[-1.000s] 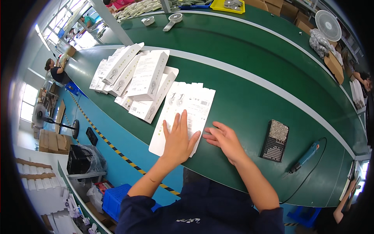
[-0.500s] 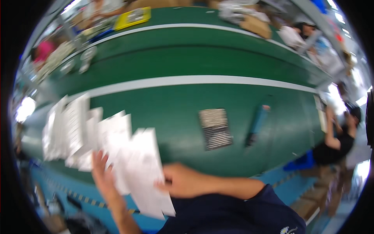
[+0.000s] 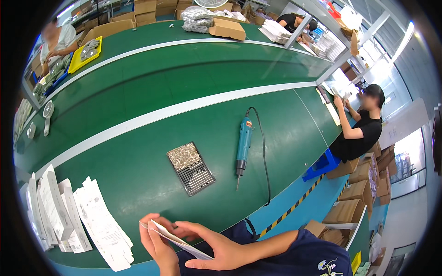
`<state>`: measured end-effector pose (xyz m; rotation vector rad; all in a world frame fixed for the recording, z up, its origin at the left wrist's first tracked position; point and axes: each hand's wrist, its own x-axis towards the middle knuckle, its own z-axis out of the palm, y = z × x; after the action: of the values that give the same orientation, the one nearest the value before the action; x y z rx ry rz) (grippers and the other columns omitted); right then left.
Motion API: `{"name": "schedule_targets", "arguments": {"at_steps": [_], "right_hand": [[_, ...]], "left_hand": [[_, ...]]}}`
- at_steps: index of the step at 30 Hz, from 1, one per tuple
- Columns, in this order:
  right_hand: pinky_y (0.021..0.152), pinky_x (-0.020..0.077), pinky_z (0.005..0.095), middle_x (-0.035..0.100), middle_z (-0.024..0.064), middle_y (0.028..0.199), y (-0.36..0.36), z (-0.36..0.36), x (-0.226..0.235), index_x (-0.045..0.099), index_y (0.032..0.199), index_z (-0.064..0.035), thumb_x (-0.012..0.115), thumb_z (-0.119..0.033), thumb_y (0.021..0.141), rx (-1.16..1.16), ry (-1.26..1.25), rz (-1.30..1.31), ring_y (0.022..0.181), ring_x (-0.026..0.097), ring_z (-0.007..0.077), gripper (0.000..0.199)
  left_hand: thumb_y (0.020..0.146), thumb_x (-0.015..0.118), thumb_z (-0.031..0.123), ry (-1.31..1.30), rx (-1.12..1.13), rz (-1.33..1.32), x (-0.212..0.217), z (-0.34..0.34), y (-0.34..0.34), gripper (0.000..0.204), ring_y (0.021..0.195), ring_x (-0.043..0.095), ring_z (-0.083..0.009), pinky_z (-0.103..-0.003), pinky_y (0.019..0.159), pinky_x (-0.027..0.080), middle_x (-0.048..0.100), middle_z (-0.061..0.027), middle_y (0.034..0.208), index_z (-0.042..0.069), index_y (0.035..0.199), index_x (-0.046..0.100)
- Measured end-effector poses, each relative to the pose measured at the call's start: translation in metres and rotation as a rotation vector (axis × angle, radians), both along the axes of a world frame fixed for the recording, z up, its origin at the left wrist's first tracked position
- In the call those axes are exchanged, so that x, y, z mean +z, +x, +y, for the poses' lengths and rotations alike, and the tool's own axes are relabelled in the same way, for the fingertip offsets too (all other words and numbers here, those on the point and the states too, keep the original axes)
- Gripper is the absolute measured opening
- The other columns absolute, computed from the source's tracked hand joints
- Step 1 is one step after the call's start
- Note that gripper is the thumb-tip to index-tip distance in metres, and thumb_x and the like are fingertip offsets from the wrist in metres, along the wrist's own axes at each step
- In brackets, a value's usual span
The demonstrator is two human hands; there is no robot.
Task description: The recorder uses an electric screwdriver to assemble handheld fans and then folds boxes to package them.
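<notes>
Over the table's near edge, a thin white flat carton [image 3: 182, 242] is held between my two hands, seen nearly edge-on. My left hand [image 3: 159, 246] closes round its far left end, fingers curled. At the near right end my right hand [image 3: 223, 248] grips the carton, thumb below and fingers reaching over the far side. Just left of my hands, flattened white cartons [image 3: 102, 225] lie fanned out. Beyond them stand several white boxes [image 3: 55, 207], some folded into shape. Past my hands, a black tray [image 3: 195, 177] holds many small metal screws.
A teal electric screwdriver [image 3: 244, 142] lies right of the tray, its black cord [image 3: 266, 161] running to the near edge. A co-worker in black [image 3: 361, 124] sits at the right end. Across the table are a yellow tray [image 3: 85, 55] and a cardboard box [image 3: 228, 29].
My left hand has moved right, away from the carton pile, to meet my right hand at one carton. The carton has turned nearly edge-on. The head view has swung right.
</notes>
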<state>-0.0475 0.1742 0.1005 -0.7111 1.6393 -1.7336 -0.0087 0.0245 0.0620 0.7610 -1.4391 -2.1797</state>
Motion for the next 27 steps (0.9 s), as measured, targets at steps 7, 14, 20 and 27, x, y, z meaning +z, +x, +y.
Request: {"name": "schedule_targets", "arguments": {"at_steps": [7,14,20,27], "right_hand": [[0.104,0.0362,0.0357,0.042,0.0142,0.134,-0.024,-0.009,-0.013,0.022,0.146,-0.0019,0.081,-0.024,0.077,-0.152,0.02,-0.11,0.125,0.043,0.0212,0.093],[0.097,0.0428,0.0315,0.053,0.0099,0.122,-0.047,-0.002,-0.021,0.034,0.136,-0.0025,0.079,-0.014,0.079,-0.358,-0.146,-0.256,0.115,0.051,0.0159,0.074],[0.095,0.0449,0.0309,0.055,0.0095,0.119,-0.039,0.005,-0.041,0.037,0.133,-0.0009,0.074,-0.009,0.082,-0.323,-0.044,-0.215,0.112,0.053,0.0153,0.064],[0.091,0.0453,0.0302,0.057,0.0093,0.114,-0.018,0.004,-0.044,0.042,0.129,0.0013,0.072,-0.017,0.085,-0.22,0.057,-0.084,0.106,0.054,0.0141,0.056]], "left_hand": [[0.1,0.035,0.043,0.16,-0.209,-0.059,0.013,-0.011,0.009,0.053,0.105,0.06,-0.0275,-0.037,0.09,0.049,0.06,-0.0192,0.117,-0.002,0.123,0.051],[0.076,0.075,0.005,-0.133,-0.534,-0.051,0.008,0.024,0.012,0.073,0.115,0.053,-0.0216,-0.034,0.096,0.043,0.053,-0.0153,0.126,-0.004,0.136,0.035],[0.081,0.067,0.0,-0.099,-0.563,-0.108,-0.033,0.031,0.04,0.065,0.113,0.054,-0.021,-0.032,0.096,0.042,0.053,-0.0142,0.122,-0.006,0.136,0.033],[0.097,0.05,0.034,0.083,-0.087,0.105,-0.004,0.025,0.011,0.05,0.11,0.049,-0.0182,-0.032,0.096,0.039,0.051,-0.0114,0.118,0.002,0.132,0.036]]}}
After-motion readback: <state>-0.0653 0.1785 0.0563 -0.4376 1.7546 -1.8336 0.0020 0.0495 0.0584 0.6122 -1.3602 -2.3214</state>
